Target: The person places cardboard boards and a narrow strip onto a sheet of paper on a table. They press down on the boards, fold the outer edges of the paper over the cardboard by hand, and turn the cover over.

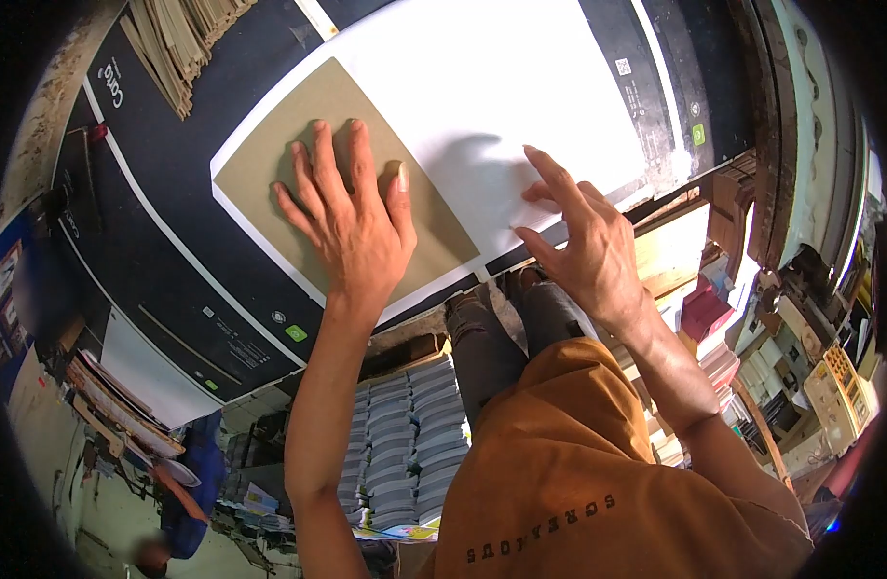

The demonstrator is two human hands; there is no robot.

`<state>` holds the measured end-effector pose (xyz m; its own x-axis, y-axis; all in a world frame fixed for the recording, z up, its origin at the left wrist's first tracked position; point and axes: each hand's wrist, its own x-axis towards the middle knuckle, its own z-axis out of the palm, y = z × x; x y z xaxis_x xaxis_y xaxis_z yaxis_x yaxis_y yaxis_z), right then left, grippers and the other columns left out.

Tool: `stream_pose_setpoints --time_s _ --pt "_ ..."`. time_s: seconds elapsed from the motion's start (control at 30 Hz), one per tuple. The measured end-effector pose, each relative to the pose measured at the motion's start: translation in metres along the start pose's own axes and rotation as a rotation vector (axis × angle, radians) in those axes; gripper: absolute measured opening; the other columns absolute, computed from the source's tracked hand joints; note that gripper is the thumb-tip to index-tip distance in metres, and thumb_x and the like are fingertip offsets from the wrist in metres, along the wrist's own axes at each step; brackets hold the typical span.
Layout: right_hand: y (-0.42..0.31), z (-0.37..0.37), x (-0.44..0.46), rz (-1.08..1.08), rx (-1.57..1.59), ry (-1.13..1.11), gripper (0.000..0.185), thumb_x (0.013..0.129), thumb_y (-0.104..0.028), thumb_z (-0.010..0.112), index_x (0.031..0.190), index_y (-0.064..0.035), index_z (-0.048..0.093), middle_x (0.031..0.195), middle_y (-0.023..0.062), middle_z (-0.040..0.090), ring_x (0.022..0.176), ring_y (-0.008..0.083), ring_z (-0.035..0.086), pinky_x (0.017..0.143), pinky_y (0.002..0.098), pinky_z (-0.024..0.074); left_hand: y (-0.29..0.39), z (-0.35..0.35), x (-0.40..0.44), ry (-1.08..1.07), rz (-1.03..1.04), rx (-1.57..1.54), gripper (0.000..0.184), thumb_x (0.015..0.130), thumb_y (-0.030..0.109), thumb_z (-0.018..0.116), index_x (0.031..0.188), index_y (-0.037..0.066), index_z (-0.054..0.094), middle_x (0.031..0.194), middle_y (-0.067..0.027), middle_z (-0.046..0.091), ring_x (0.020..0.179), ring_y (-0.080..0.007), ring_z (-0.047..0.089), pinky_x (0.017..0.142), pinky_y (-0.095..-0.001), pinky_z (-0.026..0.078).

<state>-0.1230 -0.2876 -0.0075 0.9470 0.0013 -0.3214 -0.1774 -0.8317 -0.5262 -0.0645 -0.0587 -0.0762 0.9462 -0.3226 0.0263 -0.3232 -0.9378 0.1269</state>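
My left hand (352, 217) lies flat on a tan-grey sheet of board (260, 174), its fingers spread. Under the board is a large white paper sheet (501, 72), whose edge shows as a white margin around the board's outer sides. Over the white sheet, close to its near edge, is my right hand (588, 236). Its thumb and forefinger are apart, the other fingers are partly curled, and nothing shows between them. A shadow of this hand falls on the paper; whether the fingertips touch it I cannot tell.
Black printed wrapping (173, 261) covers the worktop. Bundled board strips (178, 48) lie at the far left. Stacks of grey-white booklets (405, 434) stand below the near edge. Wooden boards (675, 251) sit at the right. A person in blue (194, 482) is at the lower left.
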Motion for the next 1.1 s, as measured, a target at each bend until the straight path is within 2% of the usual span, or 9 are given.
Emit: stream_pose_setpoints --time_s 0.27,0.47,0.57,0.63,1.0,1.1 --pt "-0.0015 -0.0011 0.0004 0.003 0.02 0.001 0.086 0.078 -0.008 0.085 0.153 -0.0161 0.045 0.108 0.0082 0.074 0.098 0.0246 0.072 0.084 0.0378 0.0629 0.0009 -0.002 0.0005 -0.005 0.002 0.001 0.059 0.105 0.041 0.048 0.155 0.011 0.041 0.159 -0.0193 0.033 0.145 -0.0445 0.033 0.113 -0.0692 0.022" --pt "-0.0023 -0.0024 0.0013 0.01 0.039 0.001 0.085 0.078 -0.007 0.085 0.153 -0.0152 0.045 0.107 0.0067 0.074 0.089 0.0232 0.07 0.076 0.0365 0.0603 0.0019 -0.0028 0.0008 -0.009 -0.005 -0.013 0.059 0.103 0.039 0.051 0.154 0.01 0.042 0.159 -0.02 0.033 0.144 -0.0449 0.034 0.113 -0.0699 0.024" --pt "-0.0027 -0.0029 0.0019 0.022 0.058 -0.004 0.083 0.079 -0.009 0.082 0.152 -0.0156 0.044 0.106 0.0057 0.074 0.1 0.0267 0.07 0.085 0.0395 0.0587 0.0006 -0.003 0.0014 -0.007 -0.003 -0.017 0.059 0.102 0.039 0.052 0.153 0.01 0.044 0.159 -0.0202 0.032 0.144 -0.0451 0.034 0.113 -0.0703 0.024" --pt "-0.0021 -0.0028 0.0022 0.021 0.07 -0.005 0.083 0.078 -0.008 0.082 0.152 -0.0157 0.044 0.106 0.0058 0.074 0.1 0.0267 0.07 0.086 0.0397 0.0586 0.0003 -0.0018 0.0008 -0.001 0.0 -0.026 0.059 0.102 0.039 0.052 0.153 0.009 0.044 0.16 -0.0204 0.032 0.144 -0.0451 0.033 0.113 -0.0705 0.023" --pt "-0.0006 -0.0035 0.0031 -0.001 0.03 -0.009 0.086 0.077 -0.009 0.084 0.153 -0.0131 0.044 0.105 0.0083 0.075 0.098 0.0283 0.071 0.083 0.0393 0.0599 -0.0015 -0.005 0.0003 -0.026 -0.011 -0.091 0.061 0.102 0.039 0.052 0.154 0.008 0.043 0.159 -0.0211 0.033 0.145 -0.0456 0.031 0.114 -0.0706 0.02" --pt "-0.0005 -0.0025 0.0036 -0.011 0.002 -0.015 0.087 0.076 -0.01 0.086 0.153 -0.0111 0.045 0.104 0.0101 0.076 0.097 0.028 0.071 0.082 0.0395 0.0604 -0.0021 0.0023 -0.0025 -0.004 -0.039 -0.147 0.064 0.1 0.038 0.054 0.155 0.009 0.042 0.161 -0.0211 0.032 0.149 -0.0453 0.028 0.117 -0.0698 0.013"
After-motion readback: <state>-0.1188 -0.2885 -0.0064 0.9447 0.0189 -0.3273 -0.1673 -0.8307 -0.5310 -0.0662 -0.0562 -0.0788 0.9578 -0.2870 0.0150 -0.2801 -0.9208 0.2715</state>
